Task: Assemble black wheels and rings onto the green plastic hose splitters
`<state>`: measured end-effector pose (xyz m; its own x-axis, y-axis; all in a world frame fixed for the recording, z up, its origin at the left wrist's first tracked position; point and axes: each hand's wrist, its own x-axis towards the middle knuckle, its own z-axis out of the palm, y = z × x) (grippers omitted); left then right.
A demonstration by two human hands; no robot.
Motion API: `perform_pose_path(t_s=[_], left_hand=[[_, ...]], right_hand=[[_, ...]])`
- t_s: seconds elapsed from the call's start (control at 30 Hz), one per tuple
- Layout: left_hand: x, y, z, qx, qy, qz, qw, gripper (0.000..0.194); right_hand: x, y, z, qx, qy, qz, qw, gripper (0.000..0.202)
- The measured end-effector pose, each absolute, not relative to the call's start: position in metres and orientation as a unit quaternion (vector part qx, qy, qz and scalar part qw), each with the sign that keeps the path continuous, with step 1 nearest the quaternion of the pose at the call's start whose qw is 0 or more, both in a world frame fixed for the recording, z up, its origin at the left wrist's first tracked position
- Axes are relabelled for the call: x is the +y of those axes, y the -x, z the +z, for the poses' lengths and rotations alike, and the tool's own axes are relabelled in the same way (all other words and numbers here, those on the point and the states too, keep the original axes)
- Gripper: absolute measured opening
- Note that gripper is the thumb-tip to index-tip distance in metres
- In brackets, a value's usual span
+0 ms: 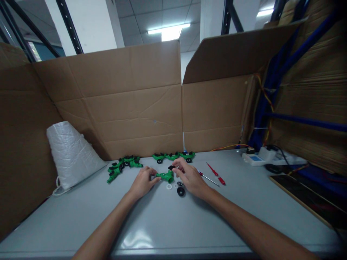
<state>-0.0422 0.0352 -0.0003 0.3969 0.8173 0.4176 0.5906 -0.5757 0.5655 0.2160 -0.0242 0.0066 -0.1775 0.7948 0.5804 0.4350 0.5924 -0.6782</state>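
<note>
While the left hand (143, 182) pinches a green fitting (168, 176), the right hand (191, 177) pinches a small black part (171, 167).

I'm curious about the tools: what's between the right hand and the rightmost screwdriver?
In the head view, a second screwdriver with a bare metal shaft lies between them.

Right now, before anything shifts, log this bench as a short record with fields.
Left hand: grip on one end of a green toy vehicle body
Right hand: grip at a small black piece, firm hold unclear
Loose parts: black wheel and white ring, nearer the viewer than the body
Tools: red screwdriver and silver-shafted screwdriver, right of the right hand
Back edge: green wheeled toy assembly
Left side: green toy pieces, silvery-white bag
Right side: white power strip
</note>
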Motion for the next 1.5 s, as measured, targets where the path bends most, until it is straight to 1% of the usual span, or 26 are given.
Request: perform_pose_path(t_s=[0.1,0.2,0.27,0.33,0.5,0.63,0.87,1.13,1.3,1.5], left_hand=[[0.033,0.043,0.001,0.433,-0.822,0.333,0.161,0.025],[0.024,0.037,0.009,0.423,-0.824,0.357,0.122,0.025],[0.014,0.029,0.016,0.384,-0.841,0.369,0.097,0.023],[0.004,0.02,0.023,0.339,-0.86,0.369,0.095,0.022],[-0.009,0.01,0.032,0.29,-0.869,0.385,0.107,0.019],[-0.005,0.015,0.031,0.28,-0.875,0.386,0.08,0.018],[-0.006,0.015,0.03,0.269,-0.88,0.386,0.062,0.012],[-0.004,0.016,0.027,0.284,-0.874,0.392,0.048,0.014],[-0.005,0.016,0.029,0.291,-0.867,0.402,0.042,0.013],[-0.004,0.017,0.029,0.282,-0.874,0.395,0.034,0.011]], right_hand=[[-0.023,-0.214,0.007,-0.719,0.41,0.221,0.515,0.014],[-0.022,-0.21,0.005,-0.699,0.398,0.275,0.527,0.015],[-0.021,-0.207,0.001,-0.693,0.39,0.303,0.525,0.017],[-0.02,-0.205,-0.002,-0.691,0.381,0.322,0.523,0.02],[-0.024,-0.202,-0.003,-0.687,0.367,0.339,0.528,0.021],[-0.028,-0.201,0.001,-0.684,0.369,0.344,0.528,0.019],[-0.031,-0.2,-0.001,-0.697,0.377,0.315,0.522,0.019],[-0.035,-0.202,0.0,-0.728,0.409,0.241,0.495,0.019],[-0.035,-0.203,0.001,-0.734,0.418,0.184,0.502,0.014],[-0.035,-0.203,0.003,-0.746,0.403,0.168,0.503,0.009]])
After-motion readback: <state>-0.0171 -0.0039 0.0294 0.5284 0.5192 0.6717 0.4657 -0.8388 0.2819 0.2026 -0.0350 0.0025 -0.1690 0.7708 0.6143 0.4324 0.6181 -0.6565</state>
